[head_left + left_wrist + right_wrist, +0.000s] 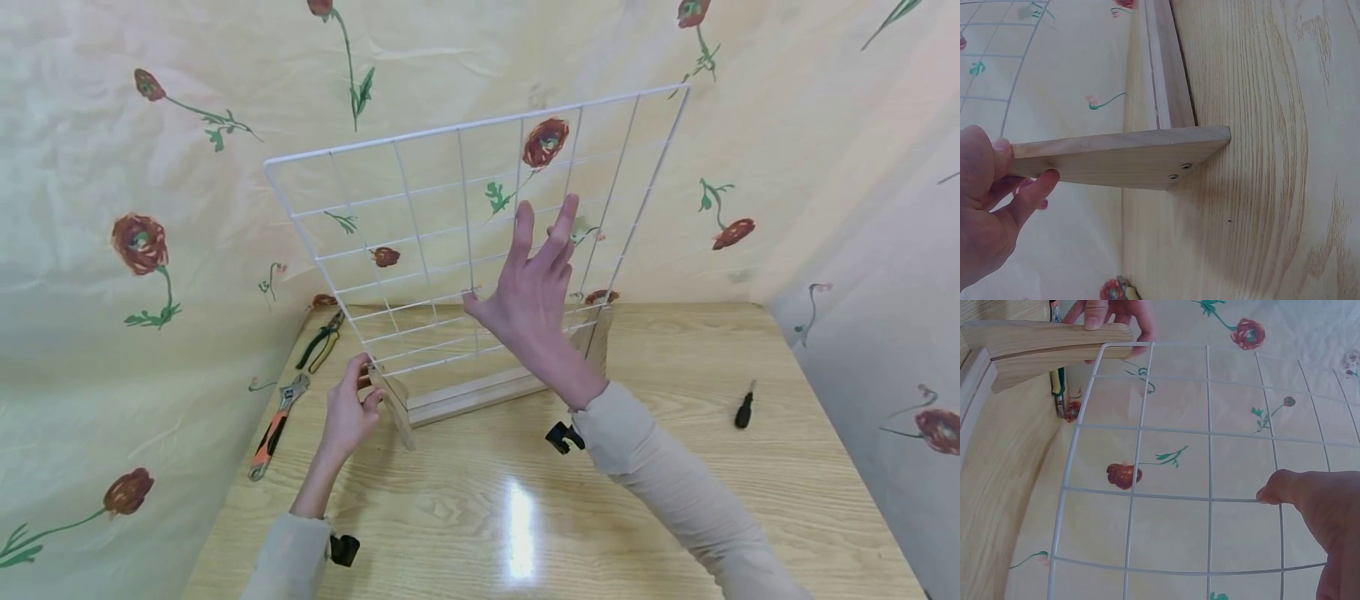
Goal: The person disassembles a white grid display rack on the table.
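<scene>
A white wire grid (476, 126) leans upright in the head view, its lower edge at a wooden stand with two side pieces and a crossbar (480, 395). My left hand (350, 408) grips the upper end of the left wooden side piece (1116, 161), thumb on one face and fingers on the other. Two screw heads (1180, 171) show low on that piece. The right hand (531, 292) is spread against the grid, fingers extended; in the right wrist view its thumb (1282, 486) touches a wire. The right side piece (597, 340) stands partly behind my right forearm.
Pliers (321, 343) and an adjustable wrench (278, 427) lie at the table's left edge. A black screwdriver (744, 408) lies on the right of the wooden table (675, 492). Flower-patterned cloth (187, 333) hangs behind and at both sides.
</scene>
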A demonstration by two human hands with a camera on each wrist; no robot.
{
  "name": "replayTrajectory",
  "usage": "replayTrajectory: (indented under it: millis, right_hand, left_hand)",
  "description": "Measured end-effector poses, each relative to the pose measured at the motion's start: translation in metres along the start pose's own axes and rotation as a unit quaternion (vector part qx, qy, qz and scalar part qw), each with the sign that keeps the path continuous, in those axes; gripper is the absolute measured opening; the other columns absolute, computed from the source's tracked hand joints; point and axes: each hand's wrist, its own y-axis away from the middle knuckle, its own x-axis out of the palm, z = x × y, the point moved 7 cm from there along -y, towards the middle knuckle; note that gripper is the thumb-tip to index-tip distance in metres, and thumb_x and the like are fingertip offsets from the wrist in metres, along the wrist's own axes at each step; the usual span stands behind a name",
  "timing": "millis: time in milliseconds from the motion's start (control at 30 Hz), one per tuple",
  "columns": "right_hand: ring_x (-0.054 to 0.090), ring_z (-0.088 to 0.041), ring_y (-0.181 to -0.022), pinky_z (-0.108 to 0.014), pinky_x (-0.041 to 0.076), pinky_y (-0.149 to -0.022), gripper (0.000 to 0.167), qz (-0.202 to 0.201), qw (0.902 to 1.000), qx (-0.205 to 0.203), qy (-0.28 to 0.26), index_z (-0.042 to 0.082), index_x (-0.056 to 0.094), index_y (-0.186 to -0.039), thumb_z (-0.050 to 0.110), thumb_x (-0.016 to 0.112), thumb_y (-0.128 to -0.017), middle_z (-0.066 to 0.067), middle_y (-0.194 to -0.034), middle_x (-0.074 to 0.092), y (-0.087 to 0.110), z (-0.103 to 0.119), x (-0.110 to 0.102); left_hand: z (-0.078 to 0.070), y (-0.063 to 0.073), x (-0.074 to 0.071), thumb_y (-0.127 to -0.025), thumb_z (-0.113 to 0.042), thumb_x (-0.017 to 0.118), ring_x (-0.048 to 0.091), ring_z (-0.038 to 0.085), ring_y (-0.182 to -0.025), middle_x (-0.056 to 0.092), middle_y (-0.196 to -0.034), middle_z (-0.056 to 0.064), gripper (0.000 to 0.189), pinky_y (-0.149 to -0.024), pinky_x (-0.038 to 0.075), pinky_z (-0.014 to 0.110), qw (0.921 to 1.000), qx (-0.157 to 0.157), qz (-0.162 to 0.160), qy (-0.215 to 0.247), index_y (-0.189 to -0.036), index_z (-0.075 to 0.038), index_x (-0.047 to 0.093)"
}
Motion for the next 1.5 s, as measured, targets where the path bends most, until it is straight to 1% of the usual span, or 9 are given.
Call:
replayTrajectory:
  millis: [167, 367, 600, 800, 933, 1033, 1167, 1333, 1500]
  right_hand:
    - [0.039, -0.049, -0.117, -0.046, 0.047, -0.058, 0.137, 0.001, 1.0000, 0.003, 0.005, 0.016, 0.003, -0.150, 0.042, 0.096, -0.053, -0.035, -0.153, -0.004, -0.009, 0.003, -0.008]
    - [0.038, -0.049, -0.119, -0.048, 0.051, -0.062, 0.138, 0.002, 1.0000, 0.006, 0.005, 0.016, 0.002, -0.150, 0.044, 0.096, -0.053, -0.035, -0.153, -0.004, -0.018, 0.006, -0.017]
    - [0.040, -0.045, -0.117, -0.051, 0.054, -0.071, 0.137, 0.001, 1.0000, 0.002, 0.002, 0.014, 0.006, -0.151, 0.046, 0.096, -0.052, -0.035, -0.154, -0.004, -0.025, 0.012, -0.030]
    - [0.038, -0.044, -0.120, -0.053, 0.054, -0.077, 0.136, 0.019, 0.9997, 0.016, -0.007, 0.012, 0.008, -0.152, 0.043, 0.096, -0.053, -0.033, -0.155, -0.007, -0.025, 0.011, -0.044]
    - [0.036, -0.045, -0.120, -0.055, 0.053, -0.079, 0.136, 0.037, 0.9990, 0.023, -0.006, 0.012, 0.008, -0.153, 0.044, 0.096, -0.053, -0.031, -0.156, -0.010, -0.023, 0.004, -0.052]
    - [0.035, -0.044, -0.121, -0.057, 0.053, -0.078, 0.136, 0.049, 0.9983, 0.033, 0.000, 0.012, 0.008, -0.152, 0.045, 0.096, -0.054, -0.030, -0.157, -0.011, -0.018, -0.004, -0.055]
    - [0.036, -0.044, -0.121, -0.057, 0.053, -0.075, 0.134, 0.048, 0.9980, 0.041, 0.001, 0.014, 0.010, -0.152, 0.040, 0.096, -0.053, -0.029, -0.157, -0.009, -0.010, -0.017, -0.059]
    - [0.037, -0.045, -0.118, -0.057, 0.054, -0.071, 0.136, 0.044, 0.9980, 0.044, 0.006, 0.013, 0.010, -0.152, 0.037, 0.097, -0.050, -0.030, -0.157, -0.008, 0.001, -0.035, -0.064]
    - [0.037, -0.047, -0.118, -0.060, 0.052, -0.067, 0.134, 0.046, 0.9976, 0.048, 0.017, 0.013, 0.012, -0.151, 0.034, 0.098, -0.051, -0.030, -0.157, -0.007, 0.016, -0.055, -0.069]
  left_hand:
    - [-0.002, 0.000, 0.000, -0.081, 0.021, 0.069, 0.067, 0.049, -0.095, 0.062, -0.115, 0.032, 0.056, -0.072, 0.062, 0.052, 0.9998, 0.016, -0.006, -0.008, -0.130, 0.004, 0.047]
    - [-0.003, 0.001, 0.000, -0.079, 0.022, 0.069, 0.066, 0.049, -0.095, 0.062, -0.116, 0.033, 0.058, -0.072, 0.062, 0.050, 0.9999, 0.013, -0.008, 0.000, -0.128, 0.002, 0.048]
    - [-0.003, 0.001, 0.000, -0.080, 0.024, 0.066, 0.067, 0.048, -0.096, 0.062, -0.111, 0.030, 0.053, -0.073, 0.062, 0.048, 0.9999, -0.004, -0.010, 0.013, -0.125, 0.003, 0.050]
    - [-0.001, 0.002, 0.000, -0.080, 0.024, 0.066, 0.065, 0.048, -0.100, 0.062, -0.114, 0.029, 0.053, -0.075, 0.061, 0.048, 0.9996, -0.025, -0.002, 0.015, -0.125, 0.002, 0.049]
    - [-0.001, 0.002, 0.000, -0.080, 0.023, 0.067, 0.065, 0.049, -0.100, 0.061, -0.117, 0.032, 0.056, -0.075, 0.061, 0.050, 0.9998, -0.018, 0.000, 0.008, -0.128, 0.001, 0.048]
    - [0.000, 0.002, 0.000, -0.080, 0.022, 0.068, 0.065, 0.050, -0.100, 0.060, -0.119, 0.033, 0.058, -0.074, 0.061, 0.051, 0.9998, -0.017, 0.003, 0.008, -0.130, 0.001, 0.047]
    - [0.000, 0.003, 0.000, -0.081, 0.022, 0.067, 0.064, 0.051, -0.101, 0.060, -0.119, 0.033, 0.060, -0.076, 0.061, 0.053, 0.9997, -0.019, 0.005, 0.015, -0.132, 0.001, 0.046]
    - [0.001, 0.003, 0.000, -0.082, 0.020, 0.069, 0.064, 0.050, -0.101, 0.060, -0.118, 0.032, 0.059, -0.075, 0.061, 0.053, 0.9999, -0.012, 0.004, 0.006, -0.132, 0.000, 0.046]
    - [0.001, 0.003, -0.001, -0.082, 0.019, 0.070, 0.064, 0.050, -0.101, 0.061, -0.118, 0.032, 0.059, -0.074, 0.061, 0.053, 1.0000, -0.009, 0.003, 0.001, -0.132, -0.001, 0.047]
